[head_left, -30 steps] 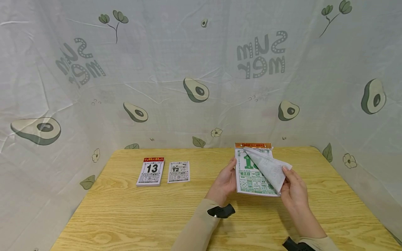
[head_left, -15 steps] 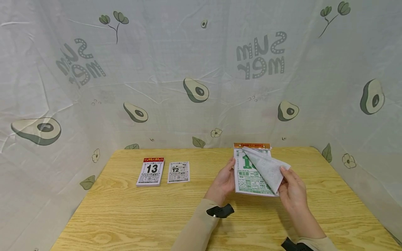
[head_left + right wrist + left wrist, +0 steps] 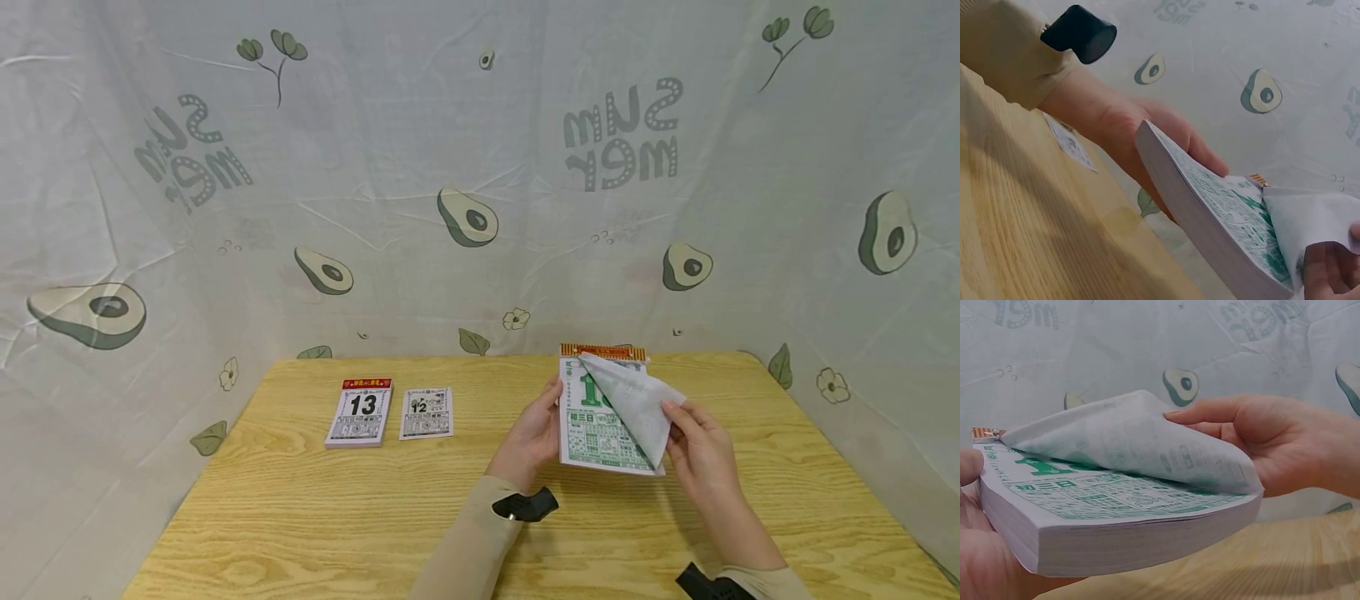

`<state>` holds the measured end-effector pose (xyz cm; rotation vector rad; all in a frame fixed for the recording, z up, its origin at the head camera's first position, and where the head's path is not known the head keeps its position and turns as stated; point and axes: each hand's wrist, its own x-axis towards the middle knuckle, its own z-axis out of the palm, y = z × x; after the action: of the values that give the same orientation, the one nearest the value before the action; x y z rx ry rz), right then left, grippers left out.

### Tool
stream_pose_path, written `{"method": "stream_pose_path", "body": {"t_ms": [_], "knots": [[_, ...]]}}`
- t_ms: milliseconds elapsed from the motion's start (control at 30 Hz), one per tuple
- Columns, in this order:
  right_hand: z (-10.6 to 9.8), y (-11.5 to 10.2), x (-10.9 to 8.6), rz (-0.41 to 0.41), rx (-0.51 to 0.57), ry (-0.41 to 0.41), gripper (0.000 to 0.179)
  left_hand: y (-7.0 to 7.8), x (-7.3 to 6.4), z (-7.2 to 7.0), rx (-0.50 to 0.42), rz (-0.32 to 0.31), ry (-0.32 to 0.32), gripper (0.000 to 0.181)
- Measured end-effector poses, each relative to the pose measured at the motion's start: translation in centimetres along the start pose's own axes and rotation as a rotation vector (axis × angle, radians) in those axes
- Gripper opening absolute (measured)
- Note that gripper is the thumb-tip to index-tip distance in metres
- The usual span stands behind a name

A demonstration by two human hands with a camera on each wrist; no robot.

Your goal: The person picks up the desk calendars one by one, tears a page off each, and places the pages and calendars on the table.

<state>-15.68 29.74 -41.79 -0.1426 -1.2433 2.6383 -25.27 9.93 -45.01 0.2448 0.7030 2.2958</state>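
Calendar 13 (image 3: 360, 414) lay at the left. At the right, the left hand (image 3: 530, 433) held the green calendar (image 3: 596, 432) and the right hand (image 3: 707, 456) pinched its lifted page (image 3: 641, 410), which a hard tug could have torn crooked.

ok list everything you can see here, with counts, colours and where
thick green-printed paper calendar pad: 1, white with red-and-orange header, in left hand
thin lifted paper page: 1, whitish, folded diagonally over that pad
small black-printed paper calendar pad: 1, white with red header, table's left side
loose paper sheet marked 12: 1, white and black, right of small pad
wood-grain table: 1, yellowish, below
avocado-print cloth: whitish, behind
black wrist devices: 2, at beige sleeves
left hand: 1, gripping pad
right hand: 1, pinching page
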Motion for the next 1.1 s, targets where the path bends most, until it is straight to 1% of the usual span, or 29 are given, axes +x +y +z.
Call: {"method": "stream_pose_path", "body": {"t_ms": [100,167,333,500,567,600,700,767,833,900,967,1033,1100], "knots": [[-0.3,-0.2,-0.1,-0.039,-0.067,-0.044,0.017,0.0,0.0,0.0,0.024,-0.009,-0.014,0.035],[-0.5,-0.3,-0.1,-0.064,-0.108,-0.071,0.022,0.0,0.0,0.1,0.026,-0.009,-0.017,0.035],[-0.8,-0.5,-0.1,-0.111,-0.296,-0.118,0.036,0.0,-0.2,0.1,0.035,-0.011,-0.017,0.035],[-1.0,-0.6,0.0,-0.184,-0.530,-0.158,0.043,-0.2,0.1,0.1,0.085,-0.030,0.001,0.027],[-1.1,-0.6,0.1,-0.223,-0.638,-0.171,0.044,-0.4,0.2,0.0,0.102,-0.031,0.012,0.028],[-1.2,-0.6,0.1,-0.244,-0.676,-0.184,0.044,-0.5,0.3,-0.1,0.108,-0.033,0.017,0.029],[-1.3,-0.7,0.1,-0.290,-0.849,-0.211,0.041,-0.5,0.4,-0.1,0.128,-0.026,0.022,0.028],[-1.4,-0.8,0.1,-0.302,-0.936,-0.237,0.039,-0.5,0.3,0.0,0.132,-0.027,0.018,0.025],[-1.4,-0.9,0.0,-0.295,-1.013,-0.254,0.038,-0.4,0.2,0.2,0.134,-0.028,0.008,0.021],[-1.4,-0.9,-0.1,-0.281,-1.035,-0.272,0.037,-0.4,0.0,0.3,0.145,-0.034,-0.008,0.022],[-1.3,-1.0,-0.1,-0.260,-1.051,-0.271,0.032,-0.4,0.0,0.4,0.157,-0.041,-0.011,0.024],[-1.2,-1.0,-0.2,-0.238,-1.061,-0.255,0.027,-0.5,0.0,0.4,0.162,-0.046,-0.010,0.026],[-1.0,-1.1,-0.2,-0.222,-1.058,-0.225,0.028,-0.7,0.1,0.3,0.161,-0.047,-0.002,0.026]]}}
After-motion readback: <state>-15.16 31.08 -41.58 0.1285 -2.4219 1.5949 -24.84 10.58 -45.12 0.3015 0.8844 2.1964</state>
